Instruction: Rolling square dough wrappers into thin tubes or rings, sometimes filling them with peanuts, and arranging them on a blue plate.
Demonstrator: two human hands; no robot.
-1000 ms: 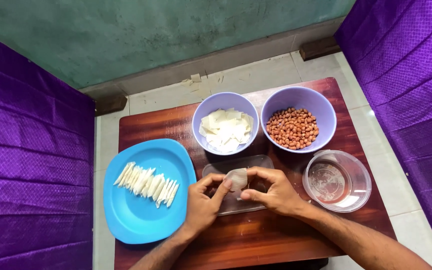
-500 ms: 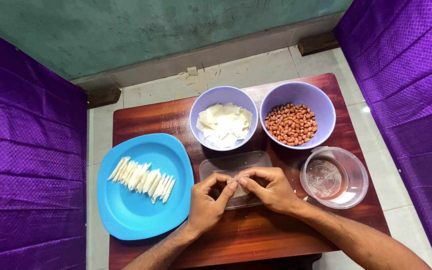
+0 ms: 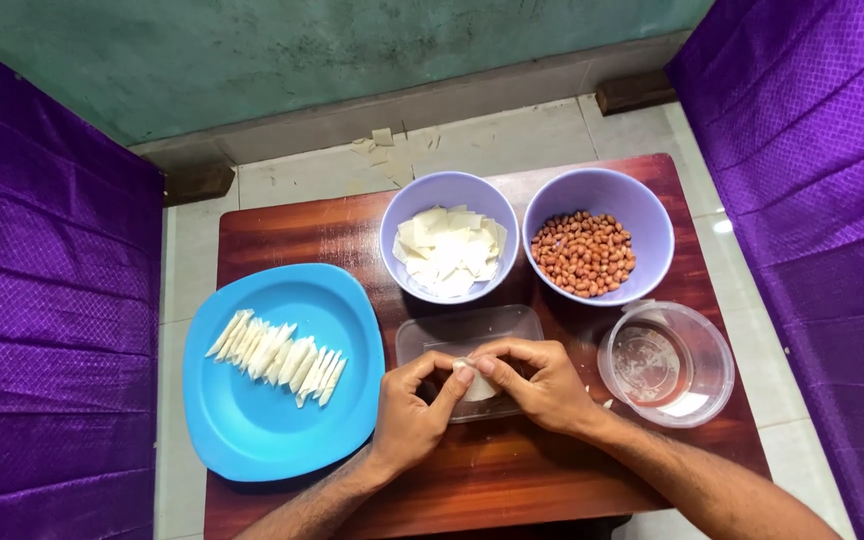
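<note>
My left hand (image 3: pixel 414 410) and my right hand (image 3: pixel 537 385) meet over a clear rectangular lid (image 3: pixel 467 332) on the wooden table. Together their fingertips pinch a small pale wrapper (image 3: pixel 474 385), which the fingers mostly hide. A blue plate (image 3: pixel 277 425) at the left holds a row of several folded pale pieces (image 3: pixel 277 352). Behind the hands, a lilac bowl (image 3: pixel 449 192) contains flat square wrappers (image 3: pixel 449 250), and a second lilac bowl (image 3: pixel 642 215) holds peanuts (image 3: pixel 583 252).
A clear round container (image 3: pixel 664 362) with a little water stands right of my right hand. The dark wooden table (image 3: pixel 282 235) sits on a tiled floor between purple cloth walls (image 3: pixel 47 300). Paper scraps (image 3: pixel 392 150) lie on the floor behind it.
The hands have closed the wrapper: it lay open and round between the fingers a second ago, and now only a folded sliver shows between pinched fingertips.
</note>
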